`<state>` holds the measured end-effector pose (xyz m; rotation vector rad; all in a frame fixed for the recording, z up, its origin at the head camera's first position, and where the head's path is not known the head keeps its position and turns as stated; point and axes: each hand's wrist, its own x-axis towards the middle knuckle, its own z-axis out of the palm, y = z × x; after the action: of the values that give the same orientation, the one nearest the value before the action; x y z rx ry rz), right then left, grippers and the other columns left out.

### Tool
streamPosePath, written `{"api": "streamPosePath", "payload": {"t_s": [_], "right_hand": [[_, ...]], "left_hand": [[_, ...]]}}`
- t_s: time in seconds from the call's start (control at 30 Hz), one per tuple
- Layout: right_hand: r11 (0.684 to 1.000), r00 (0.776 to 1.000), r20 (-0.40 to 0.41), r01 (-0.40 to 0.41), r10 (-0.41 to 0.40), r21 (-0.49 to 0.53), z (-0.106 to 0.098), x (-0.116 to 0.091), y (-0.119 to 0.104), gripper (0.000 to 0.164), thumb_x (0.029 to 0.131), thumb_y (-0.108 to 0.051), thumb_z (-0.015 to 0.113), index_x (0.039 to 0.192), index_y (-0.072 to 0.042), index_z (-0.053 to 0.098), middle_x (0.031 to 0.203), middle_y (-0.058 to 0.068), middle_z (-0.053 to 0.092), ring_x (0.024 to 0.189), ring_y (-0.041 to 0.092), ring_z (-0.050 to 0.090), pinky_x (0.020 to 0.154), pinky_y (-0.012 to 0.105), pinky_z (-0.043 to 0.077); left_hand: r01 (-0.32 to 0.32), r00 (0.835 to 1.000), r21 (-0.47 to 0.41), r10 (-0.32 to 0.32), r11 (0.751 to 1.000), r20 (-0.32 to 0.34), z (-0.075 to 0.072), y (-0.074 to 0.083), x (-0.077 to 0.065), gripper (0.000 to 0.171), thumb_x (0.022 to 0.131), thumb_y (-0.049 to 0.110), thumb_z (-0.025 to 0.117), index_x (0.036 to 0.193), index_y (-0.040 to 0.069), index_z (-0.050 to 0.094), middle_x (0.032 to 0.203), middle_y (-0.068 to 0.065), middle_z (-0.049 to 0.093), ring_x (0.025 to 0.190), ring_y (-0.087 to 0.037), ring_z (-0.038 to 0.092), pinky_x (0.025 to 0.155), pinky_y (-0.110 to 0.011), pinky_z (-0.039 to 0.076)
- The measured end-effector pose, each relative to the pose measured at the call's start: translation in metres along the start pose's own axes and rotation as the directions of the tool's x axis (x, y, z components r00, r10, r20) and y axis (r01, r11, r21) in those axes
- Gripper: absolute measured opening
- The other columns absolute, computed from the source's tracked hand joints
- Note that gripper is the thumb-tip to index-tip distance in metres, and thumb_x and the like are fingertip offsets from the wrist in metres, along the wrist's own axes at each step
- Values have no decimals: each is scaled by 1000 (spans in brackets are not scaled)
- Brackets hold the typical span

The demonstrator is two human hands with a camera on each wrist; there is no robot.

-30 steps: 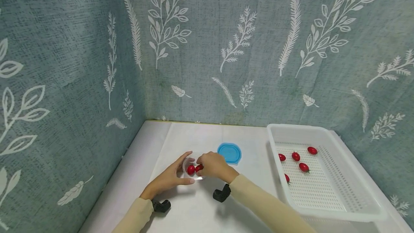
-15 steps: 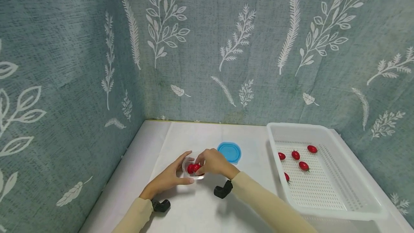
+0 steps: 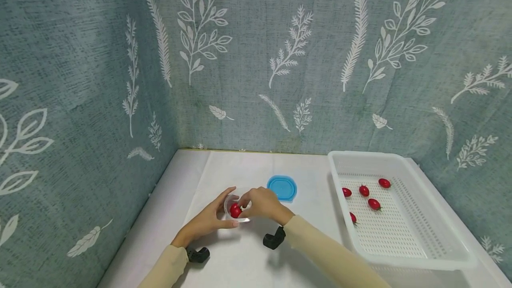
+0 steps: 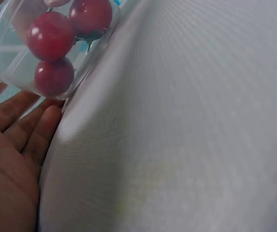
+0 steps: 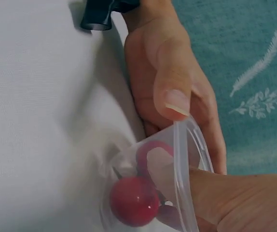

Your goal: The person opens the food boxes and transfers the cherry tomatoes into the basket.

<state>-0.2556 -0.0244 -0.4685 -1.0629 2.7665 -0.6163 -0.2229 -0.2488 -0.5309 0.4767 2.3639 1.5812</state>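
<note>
Your left hand (image 3: 209, 218) gripped the clear cup (image 4: 15, 64), your right hand (image 3: 265, 202) was in it, pinch unclear — a snagged rim (image 5: 182, 166) risked spilling tomatoes (image 4: 50, 36) between them!

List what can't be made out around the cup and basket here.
Left wrist view: the top edge cuts off the clear plastic cup, so its cherry tomatoes can't all be counted.
Right wrist view: the cup's translucent wall leaves unclear whether the right hand grips one.
Head view: the left wall of the white basket partly hides the two leftmost cherry tomatoes.
</note>
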Motion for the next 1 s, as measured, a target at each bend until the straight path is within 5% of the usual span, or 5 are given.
{"api": "streamPosePath", "payload": {"t_s": [0.33,1.0], "right_hand": [[997,995,-95,31,-38,-68,8,-3,-4,17,81,-36,89,91,-23,84,85,-10,75,66,1,55,53,17,42],[988,996,-68,53,-64,-146,12,5,-13,14,83,-31,88,94,-23,84,77,-15,71,63,-2,50,52,14,41]], "left_hand": [[7,1000,-24,-7,1000,0,0,2,-2,107,82,32,89,165,31,21,165,-6,31,153,-32,26,121,-64,13],[-16,1000,-24,17,1000,7,0,-2,0,108,84,32,88,166,27,19,168,-7,25,152,-31,27,121,-65,13]]}}
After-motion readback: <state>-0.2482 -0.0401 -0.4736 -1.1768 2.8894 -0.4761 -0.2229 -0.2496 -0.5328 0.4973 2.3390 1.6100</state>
